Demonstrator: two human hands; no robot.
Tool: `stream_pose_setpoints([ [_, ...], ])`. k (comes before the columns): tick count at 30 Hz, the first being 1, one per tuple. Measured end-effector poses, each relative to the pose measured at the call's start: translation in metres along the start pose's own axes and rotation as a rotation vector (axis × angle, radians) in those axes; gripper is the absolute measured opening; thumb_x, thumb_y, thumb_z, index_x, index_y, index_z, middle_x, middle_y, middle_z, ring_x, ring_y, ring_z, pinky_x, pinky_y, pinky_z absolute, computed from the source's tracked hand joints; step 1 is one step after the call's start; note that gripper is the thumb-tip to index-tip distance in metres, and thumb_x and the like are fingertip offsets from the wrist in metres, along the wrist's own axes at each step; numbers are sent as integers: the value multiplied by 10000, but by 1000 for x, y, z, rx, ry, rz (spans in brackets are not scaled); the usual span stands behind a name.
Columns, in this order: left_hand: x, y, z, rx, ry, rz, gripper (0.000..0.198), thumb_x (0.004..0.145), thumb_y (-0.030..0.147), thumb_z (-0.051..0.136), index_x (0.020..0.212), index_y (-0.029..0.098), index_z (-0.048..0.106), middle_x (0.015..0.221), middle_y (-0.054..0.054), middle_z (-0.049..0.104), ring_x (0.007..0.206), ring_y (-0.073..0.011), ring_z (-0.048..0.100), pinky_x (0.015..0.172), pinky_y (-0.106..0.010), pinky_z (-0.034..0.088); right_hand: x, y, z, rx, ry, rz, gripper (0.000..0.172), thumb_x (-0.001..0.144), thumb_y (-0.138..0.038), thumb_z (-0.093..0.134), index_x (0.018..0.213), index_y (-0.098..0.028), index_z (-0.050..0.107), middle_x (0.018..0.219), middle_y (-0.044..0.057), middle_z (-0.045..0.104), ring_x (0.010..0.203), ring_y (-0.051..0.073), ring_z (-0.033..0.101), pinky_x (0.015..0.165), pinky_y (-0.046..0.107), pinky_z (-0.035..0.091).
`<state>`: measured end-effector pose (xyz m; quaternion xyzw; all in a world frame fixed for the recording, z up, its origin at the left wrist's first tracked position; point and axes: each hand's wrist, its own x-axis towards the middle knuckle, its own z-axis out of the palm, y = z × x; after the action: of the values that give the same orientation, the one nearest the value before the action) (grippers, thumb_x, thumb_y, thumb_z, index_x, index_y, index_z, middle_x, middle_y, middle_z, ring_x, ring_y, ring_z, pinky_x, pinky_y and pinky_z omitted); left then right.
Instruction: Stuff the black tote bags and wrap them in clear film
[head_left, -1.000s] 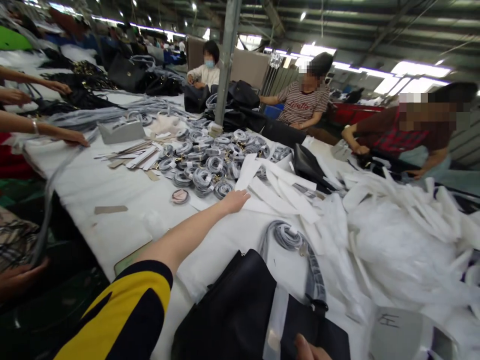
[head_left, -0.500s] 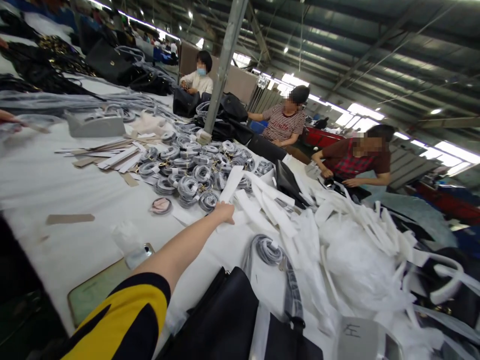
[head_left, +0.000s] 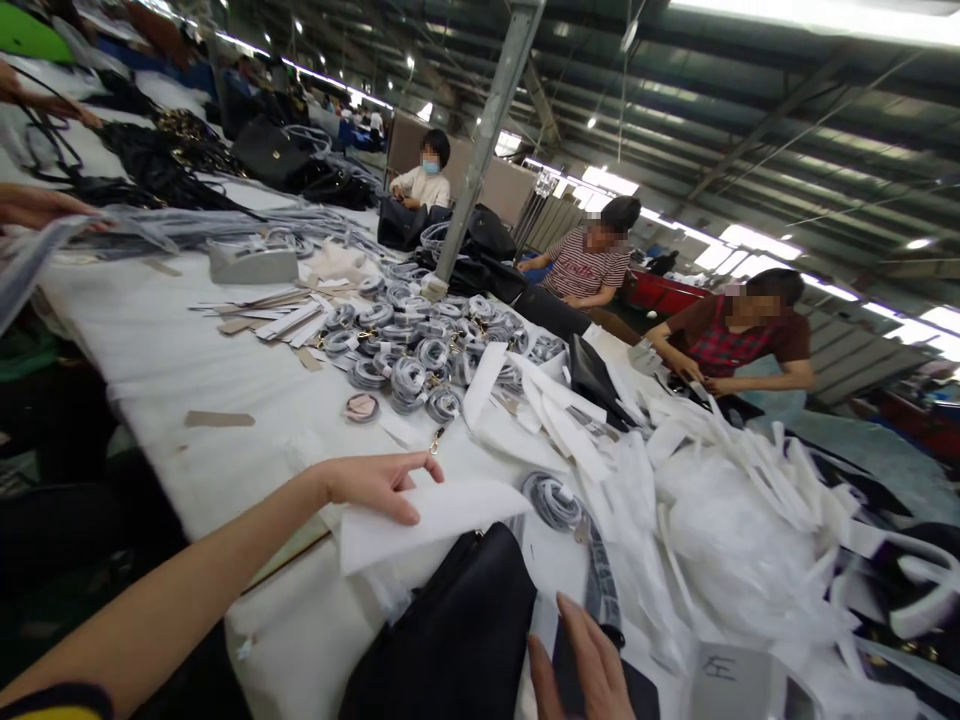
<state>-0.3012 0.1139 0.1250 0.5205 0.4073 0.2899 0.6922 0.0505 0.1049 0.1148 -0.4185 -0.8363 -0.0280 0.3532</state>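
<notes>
Your left hand (head_left: 375,485) has come back from the white strips (head_left: 486,382) toward the black bag (head_left: 446,630), and your right hand (head_left: 589,665) is back in view. Head cam: left thumb and fingers pinch a white sheet (head_left: 450,515) beside the bag's top, probably near its edge to leave the rest free. Right fingers sit slightly spread over the bag, likely steadying it; can't tell if they're gripping. Coiled straps (head_left: 409,385) crowd your white-covered table (head_left: 157,360), metal post (head_left: 487,150) behind.
</notes>
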Motion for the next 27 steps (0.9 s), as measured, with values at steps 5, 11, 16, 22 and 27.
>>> stream_pose_setpoints([
  [5,-49,-6,38,190,-136,-35,644,647,402,789,1201,295,479,726,62,629,544,-103,540,426,-153,337,33,-37,-9,47,-203,-161,628,847,-458,584,1391,-200,404,1245,146,590,1093,318,573,906,472,482],
  [11,-76,-14,55,-40,-64,114,655,682,523,742,1243,266,525,706,32,636,537,-92,493,497,-183,355,27,-62,-11,469,-877,125,321,875,-496,518,876,-207,659,717,7,675,628,166,616,580,238,480],
  [16,-61,-75,98,-645,243,330,943,639,588,747,1411,260,317,1251,-147,588,1034,-239,590,877,-370,453,1,-67,14,684,-504,593,387,905,-527,453,1017,-183,589,756,19,663,672,174,620,590,237,496],
  [22,-36,-87,129,-525,493,190,414,757,452,697,1007,127,638,845,-68,694,781,-188,624,775,-340,501,-2,-79,48,612,-628,115,302,928,-410,471,1104,-207,609,959,58,692,851,206,652,727,293,524],
  [27,-48,-81,100,-616,941,248,447,839,489,587,1136,167,498,992,-63,649,801,-165,615,692,-290,517,15,-60,59,149,-624,-520,498,823,-480,634,1242,-229,538,1226,117,607,1171,325,515,1030,555,318],
])
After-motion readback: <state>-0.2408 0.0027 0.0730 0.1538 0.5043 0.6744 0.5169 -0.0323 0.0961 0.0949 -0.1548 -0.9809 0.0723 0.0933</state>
